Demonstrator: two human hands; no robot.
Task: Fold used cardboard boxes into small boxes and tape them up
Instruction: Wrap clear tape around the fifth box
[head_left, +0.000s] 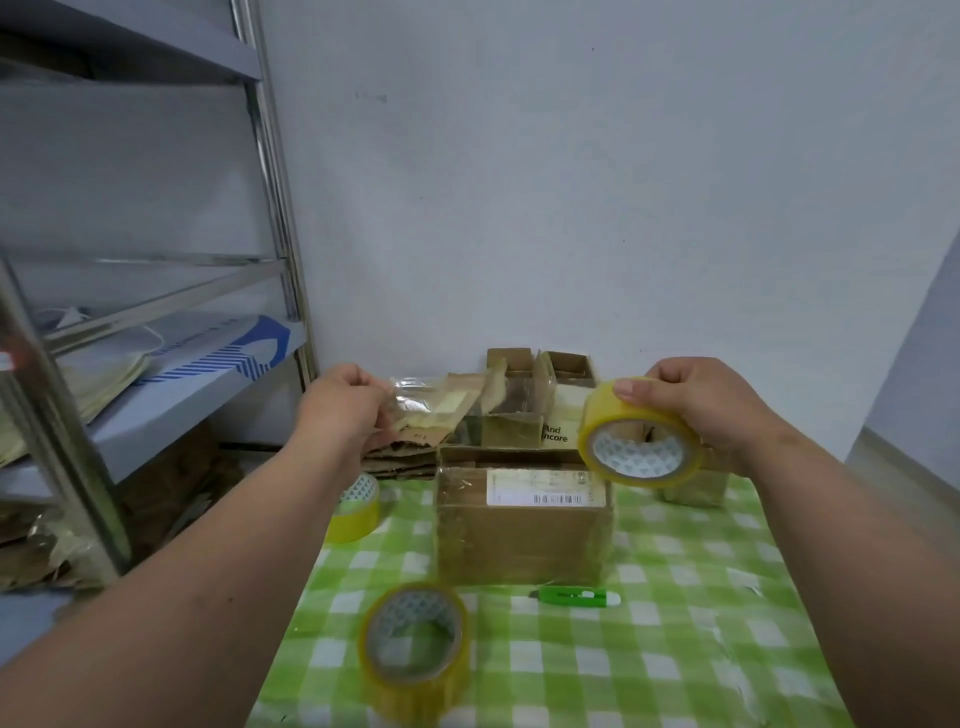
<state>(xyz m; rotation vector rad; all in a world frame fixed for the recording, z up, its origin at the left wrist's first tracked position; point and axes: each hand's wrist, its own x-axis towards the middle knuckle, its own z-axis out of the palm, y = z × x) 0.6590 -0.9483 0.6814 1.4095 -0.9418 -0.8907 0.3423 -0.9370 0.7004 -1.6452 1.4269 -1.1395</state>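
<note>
Wall: plain pale grey-white painted wall (571, 182), bare, filling the view behind the counter.
Counter: counter under a green-and-white checked cloth (675, 597), its far edge near the wall.
Shelving: grey metal shelving rack with shiny steel uprights (270, 182), left of the counter, against the wall.
Floor: pale floor strip (914, 467), right of the counter.
Light: soft, even.
</note>
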